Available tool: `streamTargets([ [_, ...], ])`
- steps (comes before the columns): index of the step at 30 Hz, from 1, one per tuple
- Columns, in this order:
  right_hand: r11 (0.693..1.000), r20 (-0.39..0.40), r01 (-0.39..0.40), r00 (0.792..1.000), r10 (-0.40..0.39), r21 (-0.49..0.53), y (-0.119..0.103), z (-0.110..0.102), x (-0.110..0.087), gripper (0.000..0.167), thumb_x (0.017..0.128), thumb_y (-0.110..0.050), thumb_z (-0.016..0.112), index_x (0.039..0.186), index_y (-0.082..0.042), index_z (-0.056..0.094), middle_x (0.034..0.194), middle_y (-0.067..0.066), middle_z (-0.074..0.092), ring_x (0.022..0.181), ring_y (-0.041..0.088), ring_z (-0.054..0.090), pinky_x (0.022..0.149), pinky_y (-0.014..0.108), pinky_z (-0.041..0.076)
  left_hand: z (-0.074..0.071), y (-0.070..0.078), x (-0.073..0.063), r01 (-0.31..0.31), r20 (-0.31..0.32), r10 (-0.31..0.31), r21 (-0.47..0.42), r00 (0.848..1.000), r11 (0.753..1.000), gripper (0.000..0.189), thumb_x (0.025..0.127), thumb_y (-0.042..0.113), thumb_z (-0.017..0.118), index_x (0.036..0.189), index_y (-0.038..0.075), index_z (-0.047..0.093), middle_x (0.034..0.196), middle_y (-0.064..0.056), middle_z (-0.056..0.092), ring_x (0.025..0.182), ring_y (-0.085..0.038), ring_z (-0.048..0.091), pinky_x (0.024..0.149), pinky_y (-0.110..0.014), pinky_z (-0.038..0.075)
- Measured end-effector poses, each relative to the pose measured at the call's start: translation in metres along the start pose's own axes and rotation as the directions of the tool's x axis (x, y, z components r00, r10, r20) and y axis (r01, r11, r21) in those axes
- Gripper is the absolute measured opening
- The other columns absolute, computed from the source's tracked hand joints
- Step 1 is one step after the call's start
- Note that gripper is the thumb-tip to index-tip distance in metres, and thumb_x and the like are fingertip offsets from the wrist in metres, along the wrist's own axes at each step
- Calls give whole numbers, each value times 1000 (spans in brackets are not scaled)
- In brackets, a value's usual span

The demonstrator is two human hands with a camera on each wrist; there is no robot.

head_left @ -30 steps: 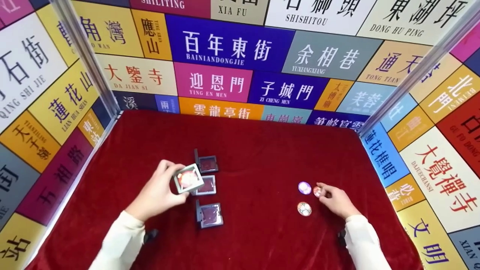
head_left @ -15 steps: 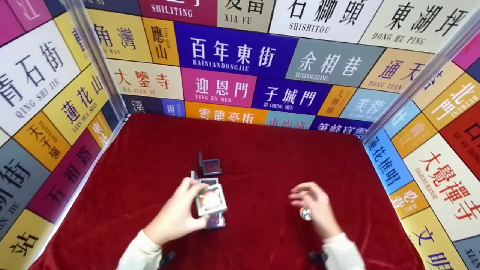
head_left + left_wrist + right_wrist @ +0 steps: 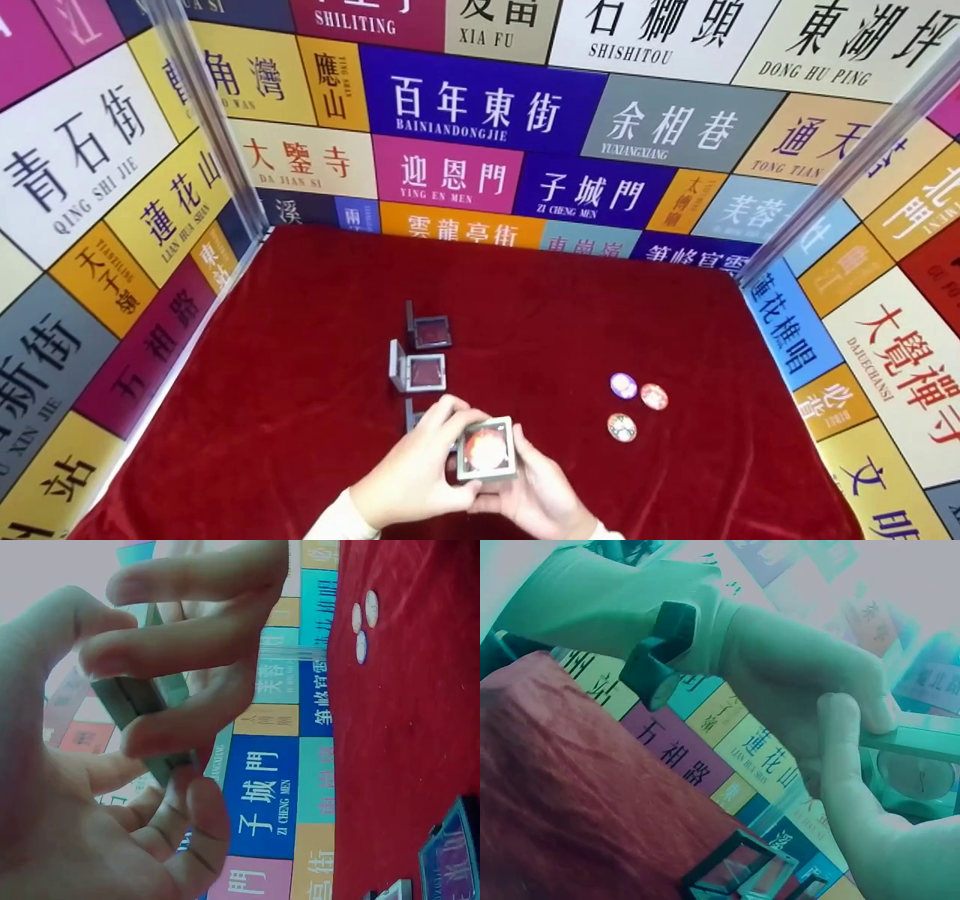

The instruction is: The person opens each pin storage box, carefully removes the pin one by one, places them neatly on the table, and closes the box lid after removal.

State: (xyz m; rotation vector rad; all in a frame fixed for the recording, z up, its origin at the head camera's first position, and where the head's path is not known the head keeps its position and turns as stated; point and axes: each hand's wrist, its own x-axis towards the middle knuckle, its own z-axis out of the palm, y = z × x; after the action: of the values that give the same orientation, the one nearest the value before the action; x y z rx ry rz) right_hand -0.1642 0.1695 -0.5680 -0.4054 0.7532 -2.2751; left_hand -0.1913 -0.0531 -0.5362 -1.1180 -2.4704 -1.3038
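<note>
In the head view my left hand (image 3: 424,465) grips a small square pale-framed display case (image 3: 486,450) from its left side. A round orange and white badge shows through its face. On the other side my right hand (image 3: 544,487) holds the case's right edge, some fingers under its lower edge. In the left wrist view fingers wrap the case (image 3: 124,701), seen nearly edge-on. A thumb-like digit and the case's edge (image 3: 911,741) show in the right wrist view. Both hands are above the table, near its front.
Two opened cases, a dark one (image 3: 431,331) and a pale one (image 3: 426,373), stand to the left; a third (image 3: 412,415) is partly hidden behind my left hand. Three round badges, purple (image 3: 623,385), red (image 3: 654,397) and brownish-white (image 3: 621,427), lie on the red cloth (image 3: 540,315).
My left hand has carried the case right and toward me. My right hand has left the red badge lying by the other two and moved left to hold the case.
</note>
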Motion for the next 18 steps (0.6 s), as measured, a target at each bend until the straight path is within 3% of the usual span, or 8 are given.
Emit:
streamTargets([
  [5,1000,-67,-13,998,12,-19,13,4,0,61,118,-49,16,158,-24,55,153,9,60,138,26,58,115,53,45,11,9,-1,4,-49,6,197,999,980,74,79,56,92,136,17,66,127,6,56,113,-14,51,91,-42,50],
  [8,998,-104,-39,994,33,-57,18,6,-1,56,118,-50,23,156,-29,58,151,4,61,136,22,58,116,53,44,16,14,-1,23,-51,-11,229,999,973,74,80,67,88,131,18,67,122,9,56,108,-12,51,87,-38,50],
  [13,997,-110,10,994,-18,-71,17,4,-5,45,120,-34,29,155,-31,57,151,2,59,132,21,59,110,44,49,18,18,-2,-8,-67,25,250,997,968,67,78,65,89,122,18,68,116,11,56,104,-9,51,81,-32,48],
  [18,996,-14,76,997,-77,-55,15,1,-4,47,112,-18,33,153,-23,55,146,4,59,126,19,61,104,35,52,21,19,-4,-56,-52,74,277,996,959,62,80,61,87,124,20,70,117,10,57,105,-10,50,81,-33,47],
])
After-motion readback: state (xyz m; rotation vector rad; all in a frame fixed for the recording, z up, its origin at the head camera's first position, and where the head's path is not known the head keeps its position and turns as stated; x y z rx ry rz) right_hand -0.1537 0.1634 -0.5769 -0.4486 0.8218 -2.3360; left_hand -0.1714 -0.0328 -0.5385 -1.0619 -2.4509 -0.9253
